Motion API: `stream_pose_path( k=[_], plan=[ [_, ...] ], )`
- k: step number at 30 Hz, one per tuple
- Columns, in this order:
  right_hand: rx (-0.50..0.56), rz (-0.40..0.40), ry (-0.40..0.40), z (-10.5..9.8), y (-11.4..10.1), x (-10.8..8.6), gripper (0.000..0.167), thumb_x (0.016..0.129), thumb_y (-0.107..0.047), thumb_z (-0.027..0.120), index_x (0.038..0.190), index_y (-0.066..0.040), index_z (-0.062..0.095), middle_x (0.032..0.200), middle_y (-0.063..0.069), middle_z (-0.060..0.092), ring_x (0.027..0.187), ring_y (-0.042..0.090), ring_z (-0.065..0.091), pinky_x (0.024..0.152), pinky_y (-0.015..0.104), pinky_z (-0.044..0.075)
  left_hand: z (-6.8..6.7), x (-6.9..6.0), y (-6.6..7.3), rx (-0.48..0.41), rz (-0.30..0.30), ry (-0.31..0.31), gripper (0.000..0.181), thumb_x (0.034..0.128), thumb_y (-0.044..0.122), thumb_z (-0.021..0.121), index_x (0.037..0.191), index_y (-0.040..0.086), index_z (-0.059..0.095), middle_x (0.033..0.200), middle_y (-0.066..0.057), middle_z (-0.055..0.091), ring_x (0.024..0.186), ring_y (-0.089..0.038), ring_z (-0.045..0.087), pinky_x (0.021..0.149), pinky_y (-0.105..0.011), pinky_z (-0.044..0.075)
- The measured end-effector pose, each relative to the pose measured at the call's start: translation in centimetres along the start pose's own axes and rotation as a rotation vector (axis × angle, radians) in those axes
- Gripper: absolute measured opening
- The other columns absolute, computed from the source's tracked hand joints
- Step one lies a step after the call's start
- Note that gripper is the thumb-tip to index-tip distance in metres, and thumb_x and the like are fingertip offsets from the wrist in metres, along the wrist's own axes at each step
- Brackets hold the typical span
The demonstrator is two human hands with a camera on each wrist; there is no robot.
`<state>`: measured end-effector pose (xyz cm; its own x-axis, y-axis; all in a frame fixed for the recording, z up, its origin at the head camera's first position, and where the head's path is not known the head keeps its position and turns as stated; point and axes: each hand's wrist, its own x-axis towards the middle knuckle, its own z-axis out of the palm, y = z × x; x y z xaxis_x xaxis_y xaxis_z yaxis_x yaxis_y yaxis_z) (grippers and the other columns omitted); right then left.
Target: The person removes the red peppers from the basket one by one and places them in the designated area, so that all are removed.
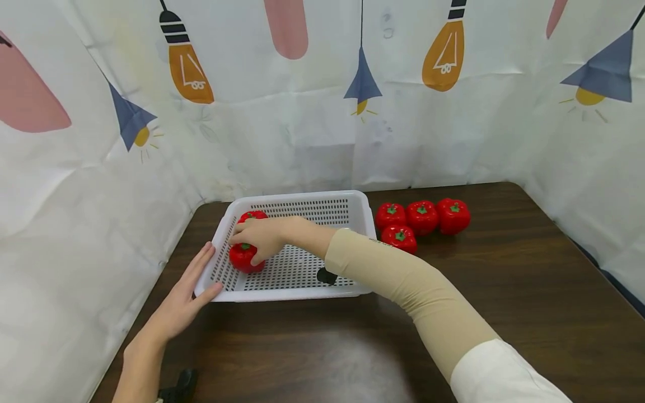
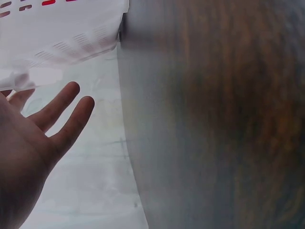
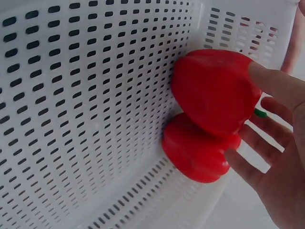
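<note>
Basket [image 1: 297, 295], white and perforated, set lengthwise on the dark counter [image 1: 504, 268], its long side to the person, probably so the whole floor lies within reach.

Left hand [image 1: 181, 305]: fingers straight and spread against the outside of the left end, thumb at the near corner. Likely steadies the basket while leaving its inside free.

Right hand [image 1: 262, 236]: comes down from above, pinching the near red pepper [image 1: 241, 258] between thumb and curled fingers. The walls would hinder a low approach; a top grip suits. Whether the pepper bears on the basket floor, cannot tell.

Far red pepper [image 1: 253, 215]: behind it, same left end. Right wrist view shows the two overlapping; contact uncertain. Packing at one end would save room.

Four loose peppers [image 1: 422, 217]: on the counter just right of the basket, three abreast, one in front, stems up. Convenient to the right arm, I judge.
</note>
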<state>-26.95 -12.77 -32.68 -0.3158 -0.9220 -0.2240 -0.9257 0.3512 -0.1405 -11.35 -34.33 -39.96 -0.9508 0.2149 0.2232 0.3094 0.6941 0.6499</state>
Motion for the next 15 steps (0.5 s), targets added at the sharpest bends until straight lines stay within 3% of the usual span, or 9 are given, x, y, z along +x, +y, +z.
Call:
stream_pose_path(
  k=[3,6,10,15],
  plan=[
    [-0.023,0.002,-0.003,0.03,-0.08,0.11,0.075,0.089,-0.037,0.08,0.155,-0.025,0.046,0.151,-0.002,0.043,0.136,0.015,0.036,0.098,0.028,0.047,0.0,-0.03,0.07,0.007,0.008,0.0,0.081,0.0986,0.02,0.066,0.166,0.024,0.021,0.172,-0.002,0.01,0.152,-0.025,0.019,0.113,-0.028,0.025],
    [-0.026,0.003,-0.001,0.15,-0.09,0.23,0.072,0.088,-0.037,0.081,0.152,-0.026,0.051,0.149,-0.003,0.043,0.134,0.014,0.038,0.097,0.028,0.048,-0.02,-0.14,0.06,0.012,0.02,0.006,0.081,0.0986,0.019,0.066,0.166,0.023,0.021,0.171,-0.003,0.011,0.151,-0.019,0.019,0.102,-0.008,0.02],
    [0.016,0.019,0.0,0.19,-0.02,0.07,0.072,0.087,-0.035,0.083,0.151,-0.026,0.051,0.15,-0.002,0.041,0.133,0.014,0.038,0.097,0.028,0.048,-0.07,-0.14,0.1,0.002,0.03,0.011,0.08,0.0988,0.017,0.066,0.166,0.022,0.022,0.171,-0.004,0.011,0.151,-0.016,0.018,0.102,-0.007,0.018],
    [0.052,0.04,-0.03,0.36,0.05,-0.16,0.073,0.087,-0.034,0.083,0.15,-0.025,0.048,0.149,-0.003,0.043,0.132,0.013,0.039,0.095,0.029,0.049,-0.06,-0.2,0.22,0.007,0.012,0.008,0.081,0.0988,0.02,0.066,0.166,0.024,0.021,0.171,-0.002,0.011,0.151,-0.03,0.02,0.104,-0.01,0.019]
  ],
)
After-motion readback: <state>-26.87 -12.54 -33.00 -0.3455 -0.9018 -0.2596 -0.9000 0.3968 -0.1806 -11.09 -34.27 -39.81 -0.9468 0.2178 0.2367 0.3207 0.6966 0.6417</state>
